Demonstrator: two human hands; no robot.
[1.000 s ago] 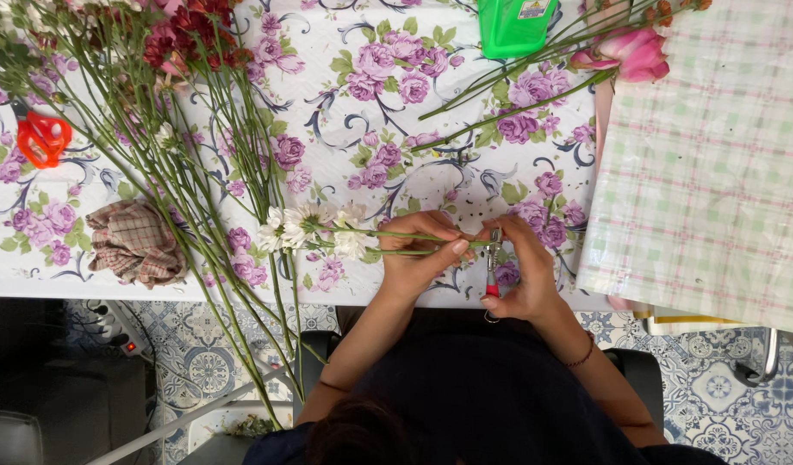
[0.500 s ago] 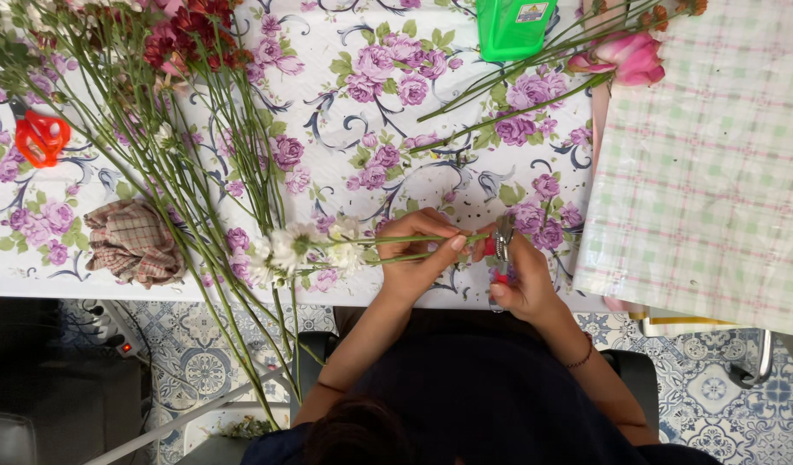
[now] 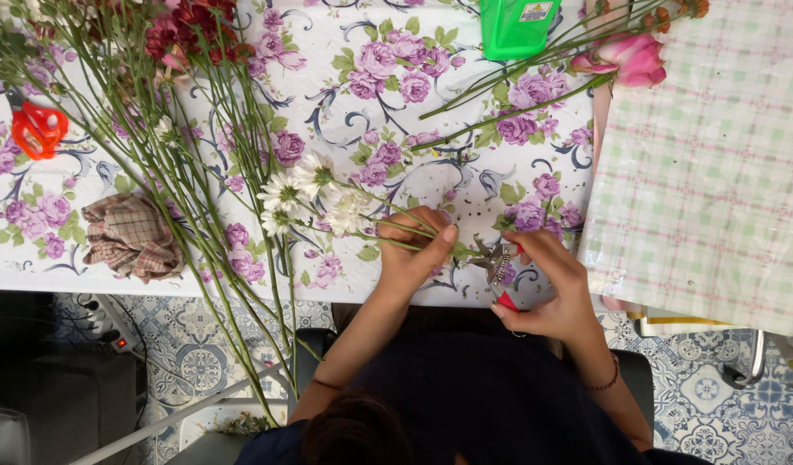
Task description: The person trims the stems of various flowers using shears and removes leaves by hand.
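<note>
My left hand (image 3: pixel 411 251) is closed around the green stems of a small bunch of white daisy-like flowers (image 3: pixel 314 196), whose heads point left over the floral tablecloth (image 3: pixel 431 138). Just to the right, my right hand (image 3: pixel 551 288) grips red-handled pruning shears (image 3: pixel 497 263). The metal blades sit at the cut ends of the stems, near the table's front edge.
A spread of long green stems with dark red flowers (image 3: pixel 194 30) lies at the left. Orange scissors (image 3: pixel 36 129) and a crumpled plaid cloth (image 3: pixel 131 237) lie nearby. A green container (image 3: pixel 517 26), a pink rose (image 3: pixel 629 58) and checked wrapping paper (image 3: pixel 706 164) are at the right.
The white flower heads have swung up and further onto the table. My right hand has drawn slightly away from the left, so the shears now show at the stem ends.
</note>
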